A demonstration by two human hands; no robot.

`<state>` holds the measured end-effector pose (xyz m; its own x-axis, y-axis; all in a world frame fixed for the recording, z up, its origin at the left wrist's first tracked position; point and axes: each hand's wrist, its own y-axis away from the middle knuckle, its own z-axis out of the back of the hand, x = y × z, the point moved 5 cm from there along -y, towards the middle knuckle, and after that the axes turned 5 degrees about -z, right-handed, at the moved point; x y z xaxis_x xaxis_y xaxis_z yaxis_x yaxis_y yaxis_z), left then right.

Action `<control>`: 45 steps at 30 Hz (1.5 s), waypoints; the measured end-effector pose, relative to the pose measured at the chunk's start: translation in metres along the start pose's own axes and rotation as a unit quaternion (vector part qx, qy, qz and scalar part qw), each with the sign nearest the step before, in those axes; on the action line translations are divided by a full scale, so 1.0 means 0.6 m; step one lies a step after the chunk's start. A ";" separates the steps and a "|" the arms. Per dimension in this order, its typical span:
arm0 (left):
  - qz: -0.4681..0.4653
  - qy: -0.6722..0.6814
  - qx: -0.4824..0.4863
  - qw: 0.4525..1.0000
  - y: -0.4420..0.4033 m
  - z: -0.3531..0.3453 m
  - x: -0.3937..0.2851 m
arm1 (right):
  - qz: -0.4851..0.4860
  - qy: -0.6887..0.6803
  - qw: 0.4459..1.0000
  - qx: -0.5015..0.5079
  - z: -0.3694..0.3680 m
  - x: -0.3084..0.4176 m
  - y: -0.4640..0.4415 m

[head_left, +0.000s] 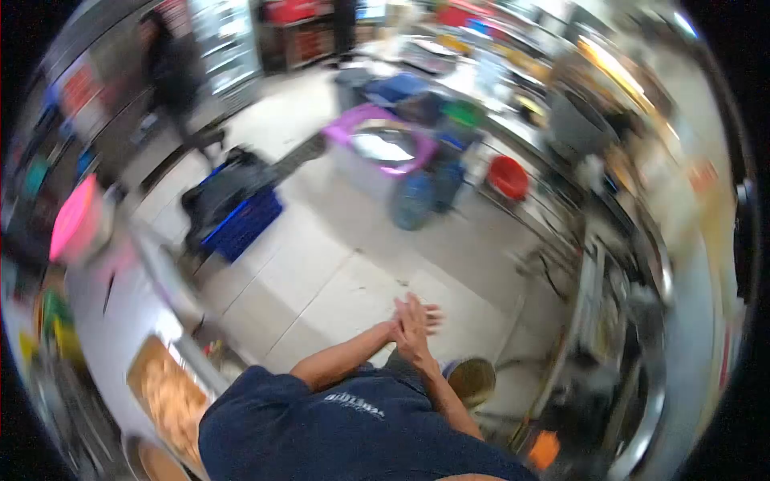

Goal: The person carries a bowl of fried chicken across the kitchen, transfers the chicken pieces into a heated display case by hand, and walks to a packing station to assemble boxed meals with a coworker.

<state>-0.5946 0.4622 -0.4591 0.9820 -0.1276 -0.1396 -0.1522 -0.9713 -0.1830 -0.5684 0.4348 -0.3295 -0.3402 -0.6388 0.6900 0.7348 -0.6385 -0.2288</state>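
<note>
In front of my waist, my two hands are pressed against each other. My right hand (413, 331) lies across my left hand (432, 317), covering most of its palm. Fingers of the left hand stick out to the right, stretched and apart. The right hand's fingers are extended too, pointing away from me. No object shows in either hand, though the surfaces between the palms are hidden. Beneath them is the tiled floor (321, 276). Just right of my right forearm stands a round container (470, 381) with a brownish inside.
On my left, a counter (108, 301) carries a metal tray of orange-brown food (168, 393) and a pink tub (76, 220). Ahead are a blue crate (245, 228), a lidded bin (361, 160) and a red bucket (508, 178). A person (168, 72) in dark clothes is far left.
</note>
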 end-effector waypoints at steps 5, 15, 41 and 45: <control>-0.114 -0.054 -0.091 0.988 0.000 -0.108 -0.180 | 0.122 -0.002 0.991 0.055 -0.059 0.016 -0.160; -0.264 -0.279 -0.314 0.869 0.025 -0.210 -0.539 | -0.259 -0.159 0.933 0.195 -0.246 -0.321 -0.518; -0.545 -0.051 -0.529 0.648 0.417 -0.074 -0.796 | -0.044 0.013 0.671 0.740 -0.694 0.145 -0.632; -0.577 -0.077 -0.479 0.657 0.524 -0.097 -0.867 | -0.130 0.088 0.661 0.734 -0.763 0.180 -0.641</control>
<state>-1.1468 0.2116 -0.3875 0.3479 0.7544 -0.5566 0.8963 -0.0936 0.4334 -1.1562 0.4149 -0.4814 -0.5347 -0.7118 0.4555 0.3730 0.2849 0.8830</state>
